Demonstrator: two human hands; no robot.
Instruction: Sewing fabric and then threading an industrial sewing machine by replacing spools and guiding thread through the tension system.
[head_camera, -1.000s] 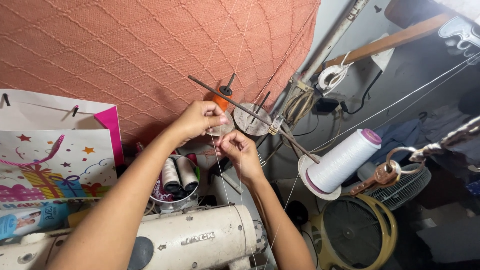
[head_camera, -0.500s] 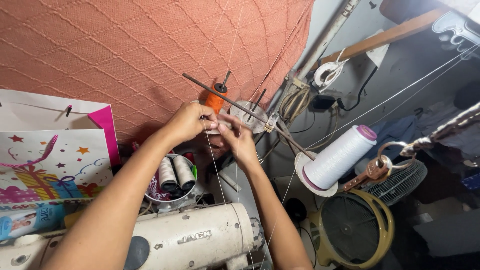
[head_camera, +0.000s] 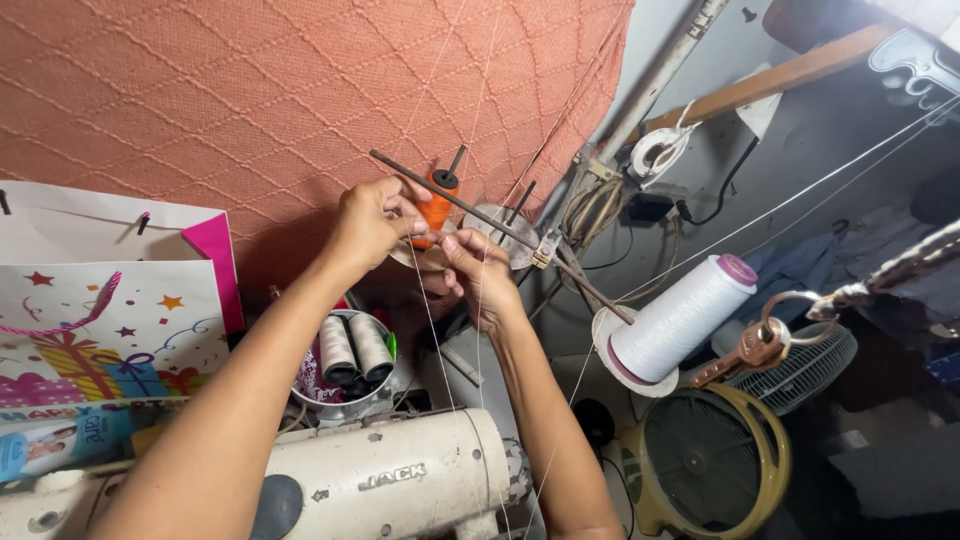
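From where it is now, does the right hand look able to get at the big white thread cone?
Probably yes: the right hand is at the orange spool, and the white thread cone sits lower right with open space between, only thin threads crossing.

A coarse, matt salmon cloth (head_camera: 250, 90) with a raised diamond weave hangs at the far side. The small orange spool (head_camera: 436, 208) between the hands looks like wound thread, dull; the thin rod (head_camera: 480, 218) crossing it is dark metal. The large white thread cone (head_camera: 680, 318) at the right has a soft sheen. The near sewing machine (head_camera: 400, 485) is cream painted metal, scuffed. The gift bag (head_camera: 110, 330) at the left is glossy printed paper.
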